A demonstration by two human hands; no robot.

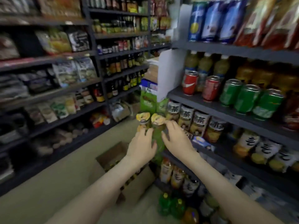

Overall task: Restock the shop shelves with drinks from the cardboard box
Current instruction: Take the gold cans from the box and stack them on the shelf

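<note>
We hold two drinks: left hand [142, 147] curled round the left bottle [143, 118], right hand [175, 139] curled round the right bottle [158, 120]. Both bottles are upright, yellow-capped and side by side at the left end of the right-hand shelving [202, 105]. Tea bottles [186, 120] stand along a shelf's front edge, just beside our right hand. Red cans [191, 83] and green cans [247, 98] sit on the shelf above. A cardboard box [111, 156] lies open on the floor beneath our forearms, its contents blurred
</note>
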